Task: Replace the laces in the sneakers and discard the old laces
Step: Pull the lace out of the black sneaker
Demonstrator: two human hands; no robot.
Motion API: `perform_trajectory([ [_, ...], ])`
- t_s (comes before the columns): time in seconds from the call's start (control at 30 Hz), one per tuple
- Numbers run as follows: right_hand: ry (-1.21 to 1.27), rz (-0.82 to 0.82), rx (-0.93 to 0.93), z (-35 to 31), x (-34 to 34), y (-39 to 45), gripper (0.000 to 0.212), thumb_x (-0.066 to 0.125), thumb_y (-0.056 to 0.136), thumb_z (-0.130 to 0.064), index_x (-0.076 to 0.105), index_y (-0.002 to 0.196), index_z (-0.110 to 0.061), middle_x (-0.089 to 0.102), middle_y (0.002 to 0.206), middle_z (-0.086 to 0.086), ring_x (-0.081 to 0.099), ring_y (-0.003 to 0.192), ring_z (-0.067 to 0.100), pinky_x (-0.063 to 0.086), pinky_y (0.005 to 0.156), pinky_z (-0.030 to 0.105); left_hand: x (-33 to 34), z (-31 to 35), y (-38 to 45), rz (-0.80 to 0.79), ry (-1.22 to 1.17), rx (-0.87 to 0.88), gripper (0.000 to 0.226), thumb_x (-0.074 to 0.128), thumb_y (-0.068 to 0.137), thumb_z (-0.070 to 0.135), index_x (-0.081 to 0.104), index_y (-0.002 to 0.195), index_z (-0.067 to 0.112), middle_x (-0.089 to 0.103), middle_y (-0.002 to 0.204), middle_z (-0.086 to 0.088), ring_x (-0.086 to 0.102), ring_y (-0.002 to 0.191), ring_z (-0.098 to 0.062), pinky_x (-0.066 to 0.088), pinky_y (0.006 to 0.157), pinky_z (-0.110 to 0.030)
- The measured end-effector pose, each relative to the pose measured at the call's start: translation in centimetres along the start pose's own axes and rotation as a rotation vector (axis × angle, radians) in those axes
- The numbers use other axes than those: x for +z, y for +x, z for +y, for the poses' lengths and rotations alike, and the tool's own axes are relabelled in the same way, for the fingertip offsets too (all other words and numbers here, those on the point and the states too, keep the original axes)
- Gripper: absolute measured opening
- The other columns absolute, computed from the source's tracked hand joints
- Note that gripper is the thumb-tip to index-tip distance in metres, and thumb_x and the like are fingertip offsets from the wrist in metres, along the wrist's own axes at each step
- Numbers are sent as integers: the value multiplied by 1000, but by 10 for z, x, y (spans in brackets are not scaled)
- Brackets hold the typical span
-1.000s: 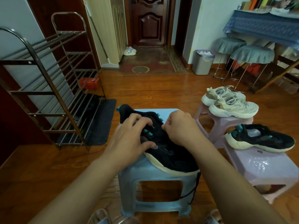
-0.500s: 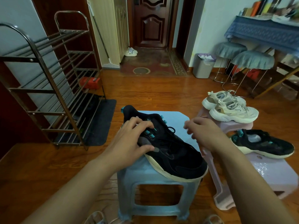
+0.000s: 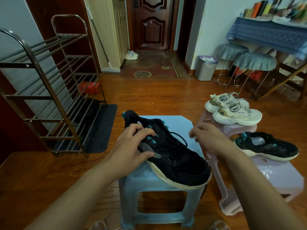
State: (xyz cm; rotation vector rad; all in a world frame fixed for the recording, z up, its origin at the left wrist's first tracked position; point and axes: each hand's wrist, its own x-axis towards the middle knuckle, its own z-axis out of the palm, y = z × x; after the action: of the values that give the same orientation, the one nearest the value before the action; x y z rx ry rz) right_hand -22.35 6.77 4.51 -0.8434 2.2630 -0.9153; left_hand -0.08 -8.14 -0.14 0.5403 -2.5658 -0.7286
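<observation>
A black sneaker [image 3: 179,161] with teal eyelets lies across the blue plastic stool [image 3: 176,120], toe toward me. Its black lace [image 3: 177,138] sits loose over the tongue, and a strand hangs off the stool's right side. My left hand [image 3: 132,143] holds the sneaker at its collar, fingers curled over the tongue and thumb along the side. My right hand [image 3: 207,140] hovers just right of the shoe, blurred, fingers loosely bent and holding nothing. The second black sneaker [image 3: 272,146], without a lace, rests on a pink stool [image 3: 279,176] at right.
A pair of cream sneakers [image 3: 235,112] sits on another pink stool behind. A grey bin [image 3: 205,70] with a liner stands by the far wall. A metal shoe rack [image 3: 49,97] fills the left side on a dark mat. Two covered round stools stand at right.
My right hand has let go of the laces and drawn away to the right of the shoe. My left hand stays on the sneaker's collar.
</observation>
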Motion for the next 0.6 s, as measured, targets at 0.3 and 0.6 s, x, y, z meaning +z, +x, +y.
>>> perform_trajectory([
  [0.3, 122, 247, 161, 35, -24, 27, 23, 58, 99, -14, 67, 114, 1, 59, 79, 5, 56, 75, 22, 52, 81, 43, -4, -5, -2, -42, -44, -2, 56, 79, 87, 29, 47, 126, 53, 37, 127, 20, 43, 126, -8, 42, 108, -46],
  [0.6, -90, -68, -395, -19, 32, 10, 16, 60, 100, -31, 69, 87, -34, 69, 83, -14, 60, 76, -1, 47, 74, 24, 7, 23, 5, 172, -47, -77, 24, 65, 88, 54, 51, 92, 36, 39, 104, 23, 41, 106, -3, 38, 86, -22],
])
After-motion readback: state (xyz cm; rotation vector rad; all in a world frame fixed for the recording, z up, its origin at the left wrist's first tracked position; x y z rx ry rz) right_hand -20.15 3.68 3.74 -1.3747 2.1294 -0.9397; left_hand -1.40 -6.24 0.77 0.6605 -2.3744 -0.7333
